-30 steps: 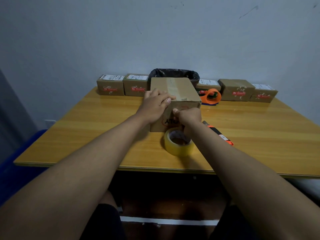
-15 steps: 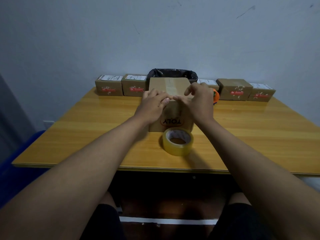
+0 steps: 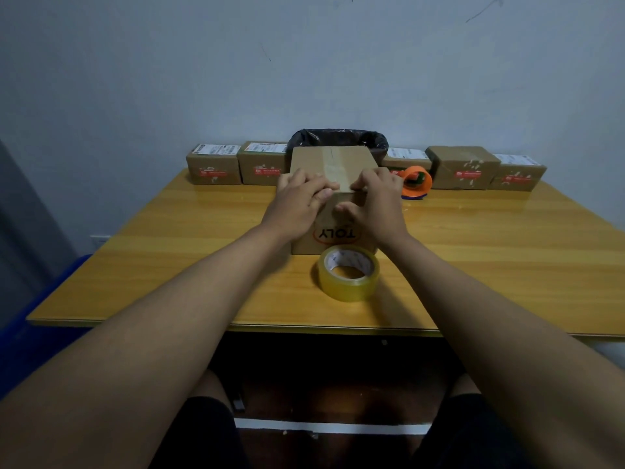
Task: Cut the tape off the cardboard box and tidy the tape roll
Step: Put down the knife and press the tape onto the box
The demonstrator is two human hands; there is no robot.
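The cardboard box [image 3: 333, 198] sits at the middle of the wooden table [image 3: 507, 252], its printed "TOLY" face turned toward you and upside down, its long axis seemingly running away from you toward the wall. A strip of tape [image 3: 333, 167] runs along that axis over the top and folds down at the near edge. Your left hand [image 3: 297, 201] lies flat on the near top edge, fingers together and pressing down, seemingly to steady the box. Your right hand [image 3: 375, 201] meets it from the other side, fingertips on the tape's fold and thumb on the front face; neither hand grips anything you could lift. This reads as smoothing or feeling for the tape's end before any cut.

The tape roll [image 3: 349, 273] lies flat just in front of the box, hole upward, handy but not yet tidied. An orange tape dispenser [image 3: 416, 182] rests behind your right hand, near the row of small parcels [image 3: 463, 167] and a black-lined bin [image 3: 338, 138] against the wall.
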